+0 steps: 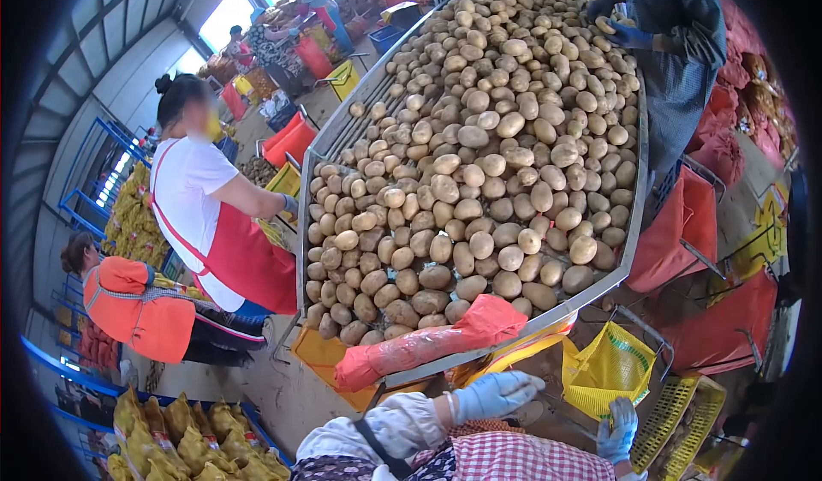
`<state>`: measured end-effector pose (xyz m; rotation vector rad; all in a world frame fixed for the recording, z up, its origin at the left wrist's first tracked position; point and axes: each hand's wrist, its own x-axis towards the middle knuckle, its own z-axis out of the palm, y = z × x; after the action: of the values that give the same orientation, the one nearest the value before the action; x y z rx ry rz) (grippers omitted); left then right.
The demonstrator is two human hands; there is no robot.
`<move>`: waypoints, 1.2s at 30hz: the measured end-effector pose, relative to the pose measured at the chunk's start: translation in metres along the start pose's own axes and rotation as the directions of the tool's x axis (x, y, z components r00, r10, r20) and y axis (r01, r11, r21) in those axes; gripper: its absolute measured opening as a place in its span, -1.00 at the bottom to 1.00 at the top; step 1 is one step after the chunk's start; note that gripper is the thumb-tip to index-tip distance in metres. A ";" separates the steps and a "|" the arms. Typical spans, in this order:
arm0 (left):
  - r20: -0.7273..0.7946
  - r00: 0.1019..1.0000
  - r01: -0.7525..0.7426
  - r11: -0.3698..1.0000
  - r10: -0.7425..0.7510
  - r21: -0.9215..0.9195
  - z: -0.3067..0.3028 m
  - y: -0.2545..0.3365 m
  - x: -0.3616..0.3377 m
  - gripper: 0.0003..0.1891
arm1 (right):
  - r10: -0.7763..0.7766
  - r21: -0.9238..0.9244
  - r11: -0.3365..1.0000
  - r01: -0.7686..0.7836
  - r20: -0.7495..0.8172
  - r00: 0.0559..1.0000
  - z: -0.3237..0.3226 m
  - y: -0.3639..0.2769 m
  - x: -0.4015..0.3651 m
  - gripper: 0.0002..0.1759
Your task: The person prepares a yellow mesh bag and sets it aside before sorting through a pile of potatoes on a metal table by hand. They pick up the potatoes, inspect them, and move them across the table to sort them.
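Observation:
My left hand (498,395), in a light blue glove, reaches to the right below the table's near edge. Its fingers are stretched out and hold nothing. At the lower right, my right hand (617,432), also gloved in light blue, has its fingers raised and a little apart. Its fingertips overlap the lower edge of a yellow mesh bag (606,370), which hangs open on a metal frame. Beyond my hands, many potatoes (472,137) lie heaped on a metal-rimmed sorting table (346,118). A red plastic-wrapped roll (430,342) rests along its near rim.
A yellow plastic crate (679,425) stands right of my right hand. One person (210,198) in a red apron works at the table's left; another person's gloved hand (628,35) holds a potato at the far right. Filled yellow sacks (193,434) stand lower left, red bags (682,228) at right.

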<state>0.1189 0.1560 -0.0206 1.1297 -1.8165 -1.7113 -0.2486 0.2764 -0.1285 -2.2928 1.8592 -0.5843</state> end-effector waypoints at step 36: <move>-0.634 0.631 0.411 0.501 0.446 0.761 -0.281 -0.069 -0.077 -0.37 | -0.270 0.084 0.957 0.277 -0.082 0.959 0.043 -0.271 0.385 -0.36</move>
<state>0.3957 0.0421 -0.0205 1.8087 -1.9584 0.1087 0.0782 -0.0374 0.0060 -2.5139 1.5120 -0.7792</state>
